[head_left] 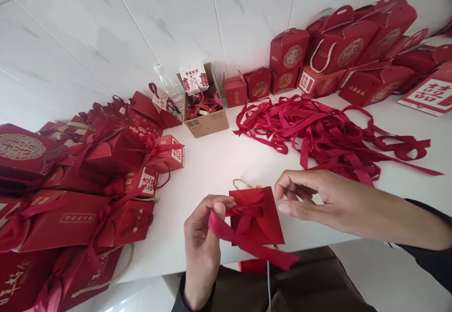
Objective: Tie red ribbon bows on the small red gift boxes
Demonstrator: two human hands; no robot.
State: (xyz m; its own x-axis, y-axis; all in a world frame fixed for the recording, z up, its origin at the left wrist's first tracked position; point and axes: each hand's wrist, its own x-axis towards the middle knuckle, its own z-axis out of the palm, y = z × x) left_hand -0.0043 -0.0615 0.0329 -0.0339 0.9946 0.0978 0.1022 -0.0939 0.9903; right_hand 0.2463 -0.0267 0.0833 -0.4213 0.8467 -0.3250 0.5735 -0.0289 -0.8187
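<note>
- Grip: the left hand (201, 236) pinches a ribbon (254, 248) between thumb and forefinger, clenched on it just left of the small red box (271, 227). From the pinch the long tail runs down across the box front and past the table edge.
- Box: it stands at the near edge of the white table (212, 161), just right of the pinch and between the two hands. A bow (247, 208) of the same ribbon sits on its front, and a cord handle (243, 182) shows behind its top.
- Right hand (310, 199): it is on the far side of the box from the pinch, fingers loosely curled, thumb and forefinger apart by the box's upper corner. Nothing shows between them, so I judge it released.
- Pose: the left wrist rises from below the table edge with the palm turned toward the box. The right forearm comes in nearly level from the side, in a dark sleeve.
- Risk: only one hand is on the ribbon and the box is close to the edge. A hard pull toward the pinch could tip the box or drag it off the table. A slack pinch could let the bow loosen.
- Farther out: left of the pinch lie heaped bowed boxes (88, 185). Ahead of it is a cardboard carton (206, 119). Ahead and to the right, well apart, lie loose ribbons (328, 133). Beyond them, plain red boxes (353, 53) stand against the tiled wall.
</note>
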